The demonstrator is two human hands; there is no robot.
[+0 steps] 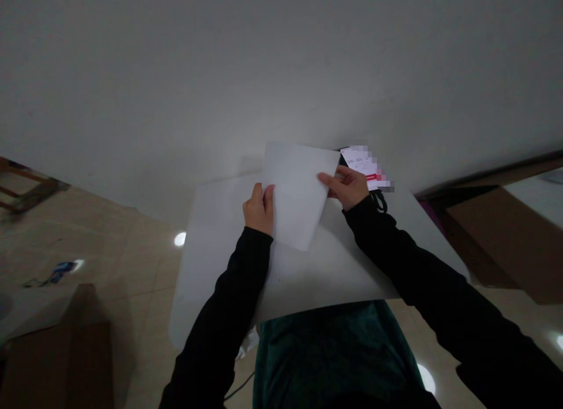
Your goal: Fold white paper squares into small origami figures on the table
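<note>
A plain white sheet of paper (301, 192) is held up, tilted, above a white table (334, 280). My left hand (259, 210) grips its left edge, thumb on the front and the other fingers behind. On the opposite edge, my right hand (347, 187) pinches the paper between thumb and fingers. Just behind the right hand, a phone (358, 162) with a lit, partly blurred screen shows a timer. Under the left side of the held sheet, another white sheet (224, 209) seems to lie on the table.
A pale wall (281, 68) rises behind the table. Cardboard boxes stand at the right (505, 239) and lower left (65, 362). A black cord (379, 201) lies beside the phone. Dark green cloth (329, 350) covers my lap below the table edge.
</note>
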